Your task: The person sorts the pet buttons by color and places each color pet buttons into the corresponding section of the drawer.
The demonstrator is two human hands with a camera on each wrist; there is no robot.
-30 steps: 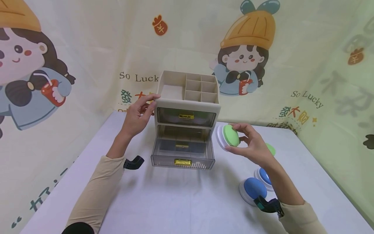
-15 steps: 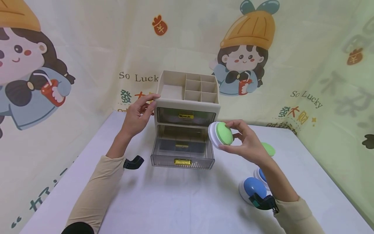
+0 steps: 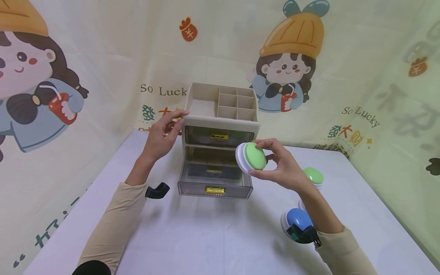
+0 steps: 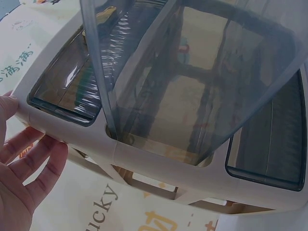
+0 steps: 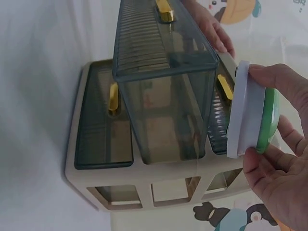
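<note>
A cream desktop organizer [image 3: 220, 121] with smoky clear drawers stands on the table. Its middle drawer [image 3: 215, 190] with a gold handle is pulled out. My left hand [image 3: 160, 138] touches the organizer's upper left edge and side, and the left wrist view shows its fingertips [image 4: 58, 148] against the side wall. Between thumb and fingers, my right hand [image 3: 283, 168] pinches a round button with a white base and a green domed top [image 3: 255, 156]. This button is tilted and overlaps the right side of the pulled-out drawer in the head view.
Right of the organizer sits another green-topped button [image 3: 313, 175]. Nearer lies a blue-topped button [image 3: 299, 219], partly behind the right wrist's camera; a further white base [image 3: 301, 205] is mostly hidden by the forearm. The organizer's top has compartments [image 3: 237, 103]. A printed cloth [image 3: 220, 46] hangs behind.
My right hand has carried the green-topped button leftward, from beside the organizer to the right side of the pulled-out drawer. The left hand, organizer and drawer have stayed put.
</note>
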